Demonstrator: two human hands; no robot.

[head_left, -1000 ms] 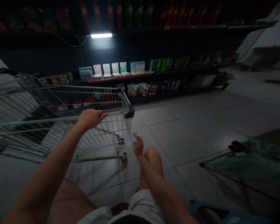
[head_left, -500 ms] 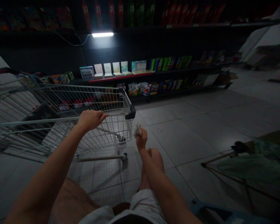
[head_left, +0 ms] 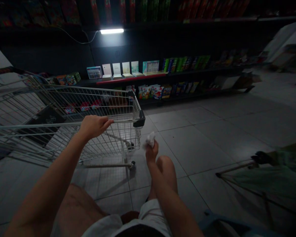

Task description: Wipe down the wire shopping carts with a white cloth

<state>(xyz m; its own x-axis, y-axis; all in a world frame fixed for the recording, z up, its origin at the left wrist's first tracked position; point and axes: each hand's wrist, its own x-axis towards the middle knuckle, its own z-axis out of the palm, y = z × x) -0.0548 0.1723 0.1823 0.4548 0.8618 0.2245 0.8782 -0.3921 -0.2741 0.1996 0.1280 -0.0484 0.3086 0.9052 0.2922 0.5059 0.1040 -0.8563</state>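
A wire shopping cart [head_left: 113, 140] stands at my left, its basket end with dark corner pieces pointing right. My left hand [head_left: 93, 126] is closed over the cart's near top rail. Close to the cart's right end, my right hand [head_left: 152, 152] grips a crumpled white cloth or tissue [head_left: 150, 139]; its exact kind is blurred. The white bundle sticks up above the fingers, apart from the cart's wire. A dark panel [head_left: 43, 123] with faint lettering sits inside the cart at the left.
Dark store shelves [head_left: 187, 74] run across the back, holding upright books [head_left: 125, 69], green and blue canisters and snack bags [head_left: 150, 92]. A lit tube lamp [head_left: 112, 31] hangs above. To the right is a folding seat [head_left: 263, 176] with green fabric, on a tiled floor [head_left: 187, 141].
My right hand has shifted slightly right and down with the white bundle, which now tilts right. My left hand stays on the rail. The view has moved a little.
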